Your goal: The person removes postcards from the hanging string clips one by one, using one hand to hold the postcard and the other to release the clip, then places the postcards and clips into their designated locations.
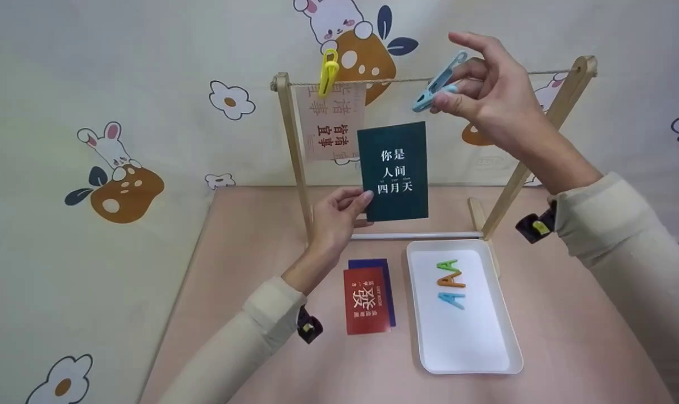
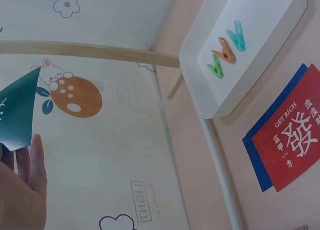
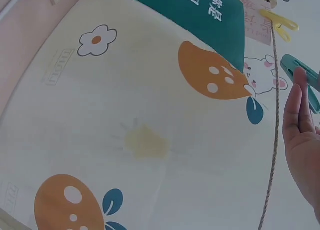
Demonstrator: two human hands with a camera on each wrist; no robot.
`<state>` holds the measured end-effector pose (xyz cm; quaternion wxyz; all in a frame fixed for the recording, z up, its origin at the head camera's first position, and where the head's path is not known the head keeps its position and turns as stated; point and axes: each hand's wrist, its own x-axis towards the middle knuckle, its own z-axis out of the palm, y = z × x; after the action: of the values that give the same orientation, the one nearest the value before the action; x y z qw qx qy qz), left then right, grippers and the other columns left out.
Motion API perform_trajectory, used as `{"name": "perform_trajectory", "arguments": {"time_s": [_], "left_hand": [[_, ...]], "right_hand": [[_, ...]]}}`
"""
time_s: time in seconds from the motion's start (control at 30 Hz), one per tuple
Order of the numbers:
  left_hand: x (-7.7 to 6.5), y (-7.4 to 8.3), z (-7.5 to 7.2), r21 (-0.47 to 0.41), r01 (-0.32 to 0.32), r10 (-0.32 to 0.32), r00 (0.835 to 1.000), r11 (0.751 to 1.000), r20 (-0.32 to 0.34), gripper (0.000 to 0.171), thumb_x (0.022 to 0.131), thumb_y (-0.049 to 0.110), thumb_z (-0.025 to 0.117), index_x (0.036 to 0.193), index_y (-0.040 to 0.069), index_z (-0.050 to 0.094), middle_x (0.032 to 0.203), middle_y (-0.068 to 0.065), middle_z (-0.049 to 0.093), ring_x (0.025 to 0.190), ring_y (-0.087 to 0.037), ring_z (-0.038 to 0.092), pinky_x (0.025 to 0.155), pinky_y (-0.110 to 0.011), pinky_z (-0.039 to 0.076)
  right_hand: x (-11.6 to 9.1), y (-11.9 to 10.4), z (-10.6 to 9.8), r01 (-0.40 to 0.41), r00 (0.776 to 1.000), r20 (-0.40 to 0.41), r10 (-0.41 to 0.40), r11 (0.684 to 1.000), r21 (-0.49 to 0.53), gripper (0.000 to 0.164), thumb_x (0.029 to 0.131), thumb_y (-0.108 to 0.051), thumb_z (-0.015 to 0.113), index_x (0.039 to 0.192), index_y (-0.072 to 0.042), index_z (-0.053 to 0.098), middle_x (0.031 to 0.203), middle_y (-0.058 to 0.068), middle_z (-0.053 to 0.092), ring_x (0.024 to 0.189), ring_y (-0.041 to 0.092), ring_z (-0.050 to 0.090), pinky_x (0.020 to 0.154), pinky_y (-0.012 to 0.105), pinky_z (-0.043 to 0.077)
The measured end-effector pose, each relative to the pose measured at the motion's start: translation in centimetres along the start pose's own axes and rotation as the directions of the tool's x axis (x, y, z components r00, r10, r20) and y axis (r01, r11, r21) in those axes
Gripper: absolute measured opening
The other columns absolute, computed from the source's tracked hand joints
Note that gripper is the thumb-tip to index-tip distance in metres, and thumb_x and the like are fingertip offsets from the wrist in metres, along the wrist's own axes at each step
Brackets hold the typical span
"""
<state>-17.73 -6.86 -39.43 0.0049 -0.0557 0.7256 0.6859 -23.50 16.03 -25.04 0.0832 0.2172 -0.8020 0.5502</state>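
Note:
Pinched at its lower left edge by my left hand (image 1: 339, 216), a dark green card (image 1: 395, 196) with white characters stands upright just below the rope (image 1: 393, 82). My right hand (image 1: 494, 92) grips a light blue clothespin (image 1: 437, 84) between thumb and fingers at the height of the rope, up and right of the card. In the right wrist view the clothespin (image 3: 295, 70) shows beside the rope. A yellow clothespin (image 1: 329, 73) sits on the rope to the left, with a pale pink card (image 1: 331, 123) hanging below it.
The rope runs between the posts of a wooden frame (image 1: 293, 146). On the pink table, a red card (image 1: 367, 320) overlaps a blue card (image 1: 367, 262). Right of them, a white tray (image 1: 468, 348) holds green (image 1: 447, 265), orange (image 1: 450, 279) and blue (image 1: 452, 300) clothespins.

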Motion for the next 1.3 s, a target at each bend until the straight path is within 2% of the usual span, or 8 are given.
{"name": "perform_trajectory", "arguments": {"time_s": [0.23,0.43,0.6,0.8,0.9,1.0,1.1,1.3], "left_hand": [[-0.7,-0.5,-0.4,-0.009,0.002,-0.002,1.0,1.0,-0.013,0.025,0.094,0.021,0.069,0.117,0.01,0.07,0.109,-0.009,0.076,0.094,-0.018,0.075,0.075,-0.029,0.063],[-0.9,-1.3,-0.5,0.001,0.005,-0.005,1.0,1.0,-0.022,0.026,0.094,0.02,0.069,0.117,0.008,0.07,0.117,-0.011,0.07,0.096,-0.02,0.075,0.076,-0.03,0.063],[-1.1,-2.3,0.0,-0.015,0.034,-0.034,0.999,0.999,-0.009,0.026,0.095,0.021,0.069,0.117,0.007,0.069,0.111,-0.011,0.076,0.094,-0.021,0.075,0.075,-0.031,0.063],[-1.4,-3.7,1.1,-0.038,0.054,-0.054,0.998,0.998,0.011,0.025,0.096,0.021,0.068,0.117,0.007,0.07,0.108,-0.011,0.076,0.091,-0.021,0.076,0.075,-0.032,0.063],[-1.6,-4.4,1.3,-0.053,0.073,-0.073,0.997,0.996,0.004,0.025,0.096,0.02,0.068,0.116,0.006,0.07,0.109,-0.012,0.076,0.09,-0.021,0.076,0.075,-0.034,0.064],[-1.7,-5.5,1.4,-0.06,0.086,-0.087,0.996,0.994,-0.005,0.024,0.096,0.019,0.067,0.116,0.005,0.07,0.109,-0.013,0.076,0.091,-0.021,0.076,0.075,-0.036,0.064],[-1.8,-6.6,1.5,-0.054,0.1,-0.101,0.995,0.993,-0.003,0.025,0.096,0.02,0.067,0.117,0.006,0.069,0.108,-0.012,0.076,0.09,-0.02,0.075,0.075,-0.034,0.064],[-2.5,-8.8,1.4,-0.04,0.142,-0.143,0.989,0.989,-0.026,0.025,0.096,0.02,0.068,0.117,0.006,0.069,0.106,-0.011,0.077,0.088,-0.019,0.075,0.076,-0.032,0.063]], "right_hand": [[-2.2,1.4,-0.3,-0.02,0.999,0.046,0.021,0.999,-0.034,0.054,0.091,-0.009,0.071,0.139,-0.011,0.047,0.112,-0.001,0.065,0.098,0.005,0.072,0.087,0.013,0.056],[-3.3,2.4,0.0,-0.085,0.993,0.076,0.086,0.996,-0.023,0.044,0.088,-0.008,0.076,0.125,-0.009,0.053,0.104,-0.004,0.072,0.094,0.005,0.073,0.086,0.013,0.056],[-4.3,3.7,0.1,-0.073,0.993,0.089,0.076,0.996,-0.045,0.041,0.084,-0.006,0.079,0.119,-0.007,0.057,0.102,-0.004,0.071,0.092,0.007,0.072,0.085,0.014,0.057],[-6.0,5.9,0.3,-0.051,0.994,0.088,0.064,0.989,-0.14,0.05,0.082,-0.007,0.082,0.126,-0.005,0.058,0.106,0.002,0.064,0.093,0.01,0.067,0.084,0.01,0.054],[-6.9,7.1,0.5,-0.052,0.994,0.082,0.065,0.988,-0.148,0.059,0.083,-0.008,0.081,0.137,-0.011,0.056,0.108,0.003,0.065,0.097,0.011,0.066,0.085,0.01,0.052],[-8.1,8.5,0.7,-0.056,0.995,0.077,0.07,0.984,-0.167,0.057,0.085,-0.011,0.08,0.138,-0.014,0.057,0.11,0.002,0.066,0.1,0.011,0.064,0.083,0.011,0.051],[-9.5,9.9,0.9,-0.095,0.992,0.065,0.11,0.976,-0.197,0.048,0.086,-0.015,0.08,0.13,-0.012,0.061,0.11,0.003,0.067,0.099,0.009,0.063,0.08,0.012,0.049],[-11.6,12.0,1.5,-0.211,0.969,0.081,0.233,0.954,-0.211,0.047,0.082,-0.021,0.084,0.122,-0.009,0.063,0.111,0.009,0.067,0.092,0.009,0.061,0.075,0.013,0.051]]}}
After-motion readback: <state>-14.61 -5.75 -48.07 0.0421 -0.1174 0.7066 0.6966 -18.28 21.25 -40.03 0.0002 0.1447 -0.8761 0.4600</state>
